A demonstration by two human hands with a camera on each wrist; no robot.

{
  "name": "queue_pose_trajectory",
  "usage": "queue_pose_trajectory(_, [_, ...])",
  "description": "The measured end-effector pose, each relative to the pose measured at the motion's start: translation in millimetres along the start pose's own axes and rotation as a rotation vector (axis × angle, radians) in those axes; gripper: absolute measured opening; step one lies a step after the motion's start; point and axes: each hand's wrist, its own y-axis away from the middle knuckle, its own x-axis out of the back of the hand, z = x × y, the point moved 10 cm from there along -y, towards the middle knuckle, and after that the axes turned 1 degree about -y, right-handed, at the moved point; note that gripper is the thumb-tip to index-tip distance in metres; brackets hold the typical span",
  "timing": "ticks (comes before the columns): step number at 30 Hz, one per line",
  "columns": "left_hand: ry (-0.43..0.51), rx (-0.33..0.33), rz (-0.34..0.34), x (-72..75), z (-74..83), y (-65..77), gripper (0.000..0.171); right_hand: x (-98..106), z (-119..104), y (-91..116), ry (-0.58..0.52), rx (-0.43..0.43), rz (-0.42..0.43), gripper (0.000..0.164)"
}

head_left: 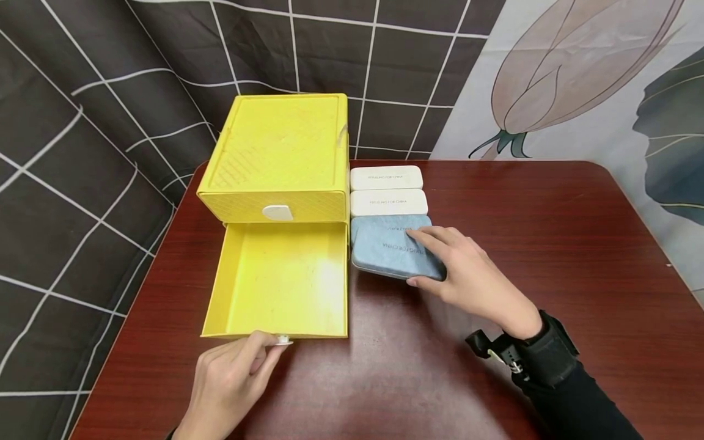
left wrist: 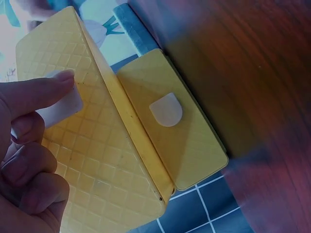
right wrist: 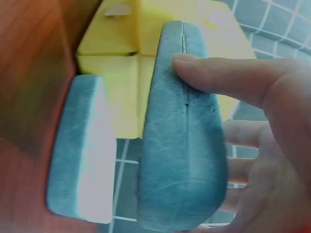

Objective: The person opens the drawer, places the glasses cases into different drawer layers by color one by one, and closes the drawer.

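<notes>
My left hand (head_left: 233, 373) pinches the white pull tab (head_left: 283, 340) on the front of a yellow drawer (head_left: 275, 281), which stands pulled out with a bare inside. My right hand (head_left: 475, 281) grips a blue glasses case (head_left: 396, 260) by its right end, thumb along the seam side and fingers over the top. In the right wrist view that case, closed, hangs apart from a second blue case (right wrist: 68, 150) resting on the table. From the head view, the held case mostly covers the second one, just right of the drawer.
Two white cases (head_left: 387, 178) (head_left: 389, 202) lie behind the blue ones, against the right side of the yellow drawer box (head_left: 291, 143). The box's upper drawer is closed, its white tab (head_left: 277, 212) facing front. A dark grid curtain (head_left: 330, 55) hangs behind the reddish-brown table (head_left: 550, 244).
</notes>
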Motion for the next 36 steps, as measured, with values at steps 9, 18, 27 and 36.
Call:
queue_pose_trajectory(9, [0.004, 0.014, -0.002, -2.6, -2.6, 3.2, 0.018, 30, -22, 5, -0.054, 0.033, 0.114, 0.068])
queue_pose_trajectory(18, [0.010, 0.004, 0.013, -1.2, -1.0, 3.4, 0.020, 38, -60, -2, -0.100, 0.184, 0.150, 0.066])
queue_pose_trajectory(27, [0.006, 0.014, 0.006, -1.5, -2.0, 4.1, 0.020, 24, -84, -19, -0.117, 0.280, 0.152, 0.066])
queue_pose_trajectory(36, [0.006, 0.013, 0.009, -1.8, -1.7, 4.9, 0.019, 9, -100, -33, -0.108, 0.327, 0.136, 0.065])
